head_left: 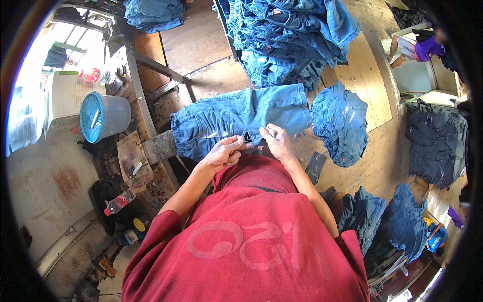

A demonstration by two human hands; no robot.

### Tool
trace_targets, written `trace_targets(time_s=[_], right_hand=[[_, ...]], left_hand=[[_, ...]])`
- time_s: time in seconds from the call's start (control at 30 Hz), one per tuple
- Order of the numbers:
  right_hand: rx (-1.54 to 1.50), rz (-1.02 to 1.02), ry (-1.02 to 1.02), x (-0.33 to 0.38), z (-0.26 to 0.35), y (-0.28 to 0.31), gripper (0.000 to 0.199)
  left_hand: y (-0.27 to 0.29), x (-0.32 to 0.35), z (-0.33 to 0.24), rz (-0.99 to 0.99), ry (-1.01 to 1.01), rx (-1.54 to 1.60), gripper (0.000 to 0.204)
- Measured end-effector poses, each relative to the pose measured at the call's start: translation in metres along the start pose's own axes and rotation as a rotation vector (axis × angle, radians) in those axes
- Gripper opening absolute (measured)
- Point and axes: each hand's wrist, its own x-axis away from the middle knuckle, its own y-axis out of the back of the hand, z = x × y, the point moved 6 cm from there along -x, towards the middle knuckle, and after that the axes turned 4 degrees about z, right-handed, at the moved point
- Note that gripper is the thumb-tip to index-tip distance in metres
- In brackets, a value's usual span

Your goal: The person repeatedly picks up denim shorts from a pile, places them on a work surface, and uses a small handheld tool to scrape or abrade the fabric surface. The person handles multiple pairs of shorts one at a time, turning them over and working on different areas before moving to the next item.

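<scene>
Denim garment point(282, 106): mid-blue, paler faded areas, white marks. Big denim pile point(287, 48): similar blue, small red tags. Loose denim bundle point(342, 123): mid-blue. Lower-right denim heap point(359, 214): darker, greyer blue. Folded stack point(435, 143) far right: charcoal. Shirt point(251, 201): dark red, faded paler print. Bucket point(115, 117): translucent whitish, lid point(90, 123) turquoise-blue, ribbed. Bottle point(121, 202): clear, red cap. Wall point(48, 171): off-white, rust-brown stain.

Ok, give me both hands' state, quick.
Left hand: closed, at the near edge of the blue denim pants; what it pinches cannot be told.
Right hand: curled, by the same edge; whether closed on anything cannot be told.
</scene>
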Motion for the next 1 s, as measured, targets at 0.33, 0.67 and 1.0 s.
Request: trace_targets(time_s=[0.33,0.67,1.0], right_hand=[[0.383,-0.138,0.313,0.051,0.071,0.023,0.020],[0.891,-0.301,0.459,0.079,0.113,-0.029,0.012],[0.972,-0.433,0.438,0.080,0.121,-0.043,0.010]], left_hand=[[-0.016,0.000,-0.027,0.101,-0.010,-0.569,0.094],[-0.007,0.003,-0.023,0.247,0.134,-0.167,0.118],[0.002,-0.006,-0.017,0.423,0.097,-0.083,0.121]])
